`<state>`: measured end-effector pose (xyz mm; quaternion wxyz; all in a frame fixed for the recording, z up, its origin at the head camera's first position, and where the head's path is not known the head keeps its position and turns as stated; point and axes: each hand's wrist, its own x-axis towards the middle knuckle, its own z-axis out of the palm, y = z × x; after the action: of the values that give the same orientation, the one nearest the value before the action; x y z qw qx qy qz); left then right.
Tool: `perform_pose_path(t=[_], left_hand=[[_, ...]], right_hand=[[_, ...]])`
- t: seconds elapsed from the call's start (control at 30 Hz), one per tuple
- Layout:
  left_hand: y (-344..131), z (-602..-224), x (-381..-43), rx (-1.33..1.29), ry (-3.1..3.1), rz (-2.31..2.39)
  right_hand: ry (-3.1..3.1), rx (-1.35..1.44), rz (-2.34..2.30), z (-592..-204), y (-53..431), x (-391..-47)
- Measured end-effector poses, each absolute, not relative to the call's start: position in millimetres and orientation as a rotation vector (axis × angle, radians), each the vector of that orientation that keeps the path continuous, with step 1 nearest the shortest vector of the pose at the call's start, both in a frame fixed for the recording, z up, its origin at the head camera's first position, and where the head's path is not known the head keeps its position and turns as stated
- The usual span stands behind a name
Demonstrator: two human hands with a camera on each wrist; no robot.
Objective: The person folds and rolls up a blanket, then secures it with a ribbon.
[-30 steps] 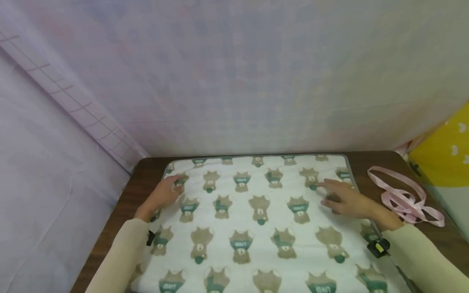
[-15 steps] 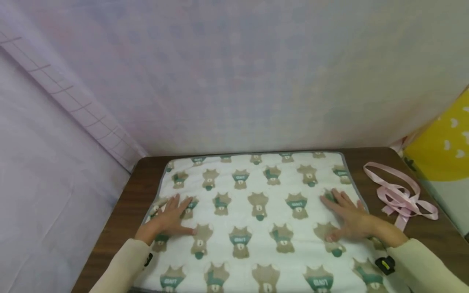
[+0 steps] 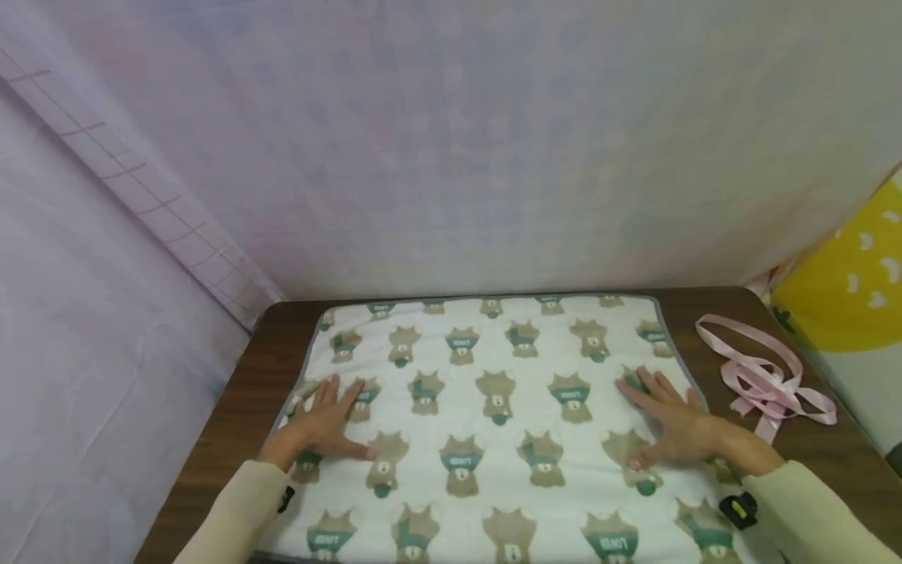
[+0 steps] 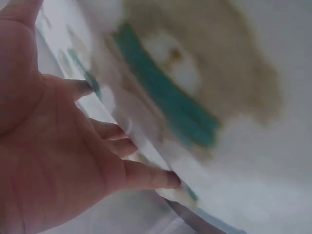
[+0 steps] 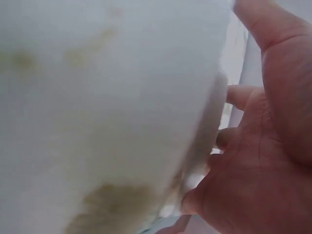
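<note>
A white cloth mat [image 3: 465,407] with brown bears in green scarves and a grey edging lies spread flat over the table. My left hand [image 3: 320,427] rests on its left side, fingers spread and thumb pointing inward. On the right side my right hand [image 3: 672,427] lies the same way, its fingers fanned out on the cloth. Both wrist views show the fingertips touching the cloth: the left hand [image 4: 63,141] with straight fingers, the right hand [image 5: 258,141] with its palm partly seen. Neither hand grips anything.
A loosely bunched pink ribbon [image 3: 764,384] lies on the brown wooden table [image 3: 232,407], right of the mat. Behind the table hangs a pale checked curtain [image 3: 458,157]. A yellow patterned cloth [image 3: 846,290] hangs at the far right.
Both hands have come down and nearer to me, from hovering at the mat's upper sides to lying spread on it. Over the last half second they have hardly moved.
</note>
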<state>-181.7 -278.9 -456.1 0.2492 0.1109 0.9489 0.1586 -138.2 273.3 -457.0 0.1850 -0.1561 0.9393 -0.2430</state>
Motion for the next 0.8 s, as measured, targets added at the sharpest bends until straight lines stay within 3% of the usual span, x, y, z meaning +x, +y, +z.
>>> perform_pose_path(t=[0.4,0.8], left_hand=[[-224,-462,-172,0.832,2.597,0.539],[-130,-460,-150,1.286,2.388,0.316]], right_hand=[[2.767,-0.542,-0.628,-446,279,-164],[2.753,-0.377,-0.928,-436,314,-212]])
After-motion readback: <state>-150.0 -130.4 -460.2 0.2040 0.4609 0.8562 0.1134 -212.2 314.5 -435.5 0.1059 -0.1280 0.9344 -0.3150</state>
